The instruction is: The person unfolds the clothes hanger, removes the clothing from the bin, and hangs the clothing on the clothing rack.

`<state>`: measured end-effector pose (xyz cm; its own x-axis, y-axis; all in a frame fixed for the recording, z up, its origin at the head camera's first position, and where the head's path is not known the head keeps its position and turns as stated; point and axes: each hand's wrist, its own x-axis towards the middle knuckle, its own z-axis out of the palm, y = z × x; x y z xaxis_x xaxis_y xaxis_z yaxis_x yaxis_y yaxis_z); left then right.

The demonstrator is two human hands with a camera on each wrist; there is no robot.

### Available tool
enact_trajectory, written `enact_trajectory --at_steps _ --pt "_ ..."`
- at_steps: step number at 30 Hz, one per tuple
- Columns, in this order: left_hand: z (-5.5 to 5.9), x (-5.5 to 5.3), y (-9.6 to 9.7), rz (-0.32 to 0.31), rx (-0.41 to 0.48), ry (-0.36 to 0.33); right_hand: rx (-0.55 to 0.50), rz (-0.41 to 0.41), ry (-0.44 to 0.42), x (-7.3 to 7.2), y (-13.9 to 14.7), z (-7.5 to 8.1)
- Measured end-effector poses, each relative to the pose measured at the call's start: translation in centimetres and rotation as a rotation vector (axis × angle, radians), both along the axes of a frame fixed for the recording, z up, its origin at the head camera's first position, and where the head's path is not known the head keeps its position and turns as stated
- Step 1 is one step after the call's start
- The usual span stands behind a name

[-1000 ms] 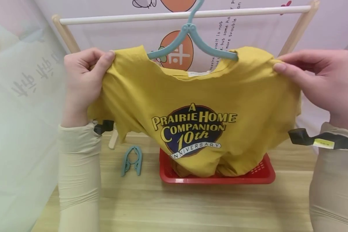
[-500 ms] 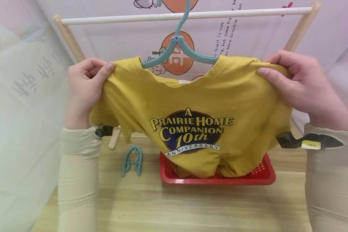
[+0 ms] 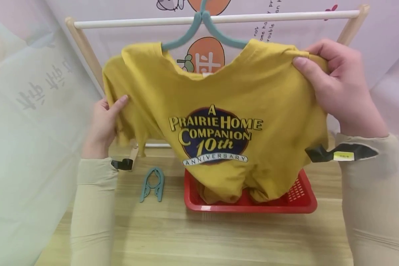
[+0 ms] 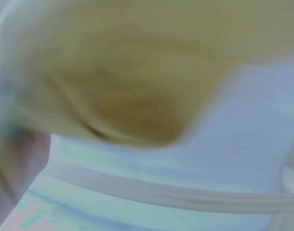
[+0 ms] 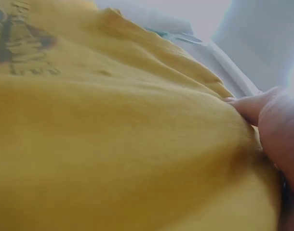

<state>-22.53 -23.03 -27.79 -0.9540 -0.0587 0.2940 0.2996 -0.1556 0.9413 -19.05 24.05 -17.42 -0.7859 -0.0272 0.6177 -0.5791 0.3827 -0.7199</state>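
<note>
A yellow T-shirt [image 3: 216,92] with a printed logo is spread on a light blue hanger [image 3: 227,38], whose arms enter the neckline. The top of the hook is cut off by the frame edge. My right hand [image 3: 340,83] pinches the shirt's shoulder at the right, thumb in front. Lower down, my left hand [image 3: 103,125] holds the left sleeve with its thumb on the front of the cloth and its other fingers mostly behind it. Yellow cloth [image 4: 137,86] is blurred in the left wrist view. In the right wrist view, the right thumb [image 5: 253,106] presses the shirt's edge.
A white rod [image 3: 279,16] on wooden posts runs across the back, behind the hanger. Below the shirt, a red basket [image 3: 252,208] stands on the wooden table [image 3: 219,240]. A folded blue hanger [image 3: 153,184] lies left of the basket. A pale sheet [image 3: 23,147] borders the left side.
The shirt and hanger, lowered and shifted left at first, have since risen. My left hand has slid from the shoulder down to the sleeve. My right hand has moved left, keeping its pinch.
</note>
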Motion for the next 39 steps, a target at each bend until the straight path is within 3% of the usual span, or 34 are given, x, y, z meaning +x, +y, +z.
enact_trajectory --at_steps 3,6,9,11,13,17,23,26,30,34,39 --pt "-1.3 -0.3 0.4 -0.141 0.027 0.000 -0.127 0.048 0.031 -0.8 -0.7 0.8" --pt "-2.1 -0.7 1.3 -0.262 0.074 0.051 -0.165 0.044 0.032 -1.3 -1.7 1.5" --pt "-2.4 -1.1 1.9 -0.315 0.127 0.110 -0.136 0.046 0.009 -2.0 -2.8 1.9" --pt "-2.6 -1.2 2.0 -0.323 0.183 0.107 -0.090 0.050 -0.019 -2.5 -3.4 1.9" --pt "-2.8 -1.2 1.9 -0.328 0.218 0.097 -0.068 0.074 -0.056 -3.1 -3.9 1.8" --pt "-3.8 -1.1 1.2 -0.309 0.252 0.045 0.000 0.050 -0.175 -4.3 -4.6 1.4" --pt "-5.0 -1.1 -0.6 -0.190 0.396 -0.016 0.106 0.007 -0.274 -5.6 -5.5 0.7" --pt "-4.6 -1.2 -1.6 -0.150 0.493 0.000 0.130 0.008 -0.287 -5.9 -6.3 0.7" --pt "-3.3 -1.5 -2.8 -0.125 0.585 0.049 0.141 0.011 -0.291 -5.9 -7.4 1.0" --pt "-2.4 -2.0 -3.7 -0.115 0.601 0.052 0.146 0.017 -0.294 -5.8 -8.5 1.1" --pt "-3.0 -3.3 -4.5 -0.108 0.588 0.037 0.133 0.025 -0.297 -5.8 -9.2 0.8"
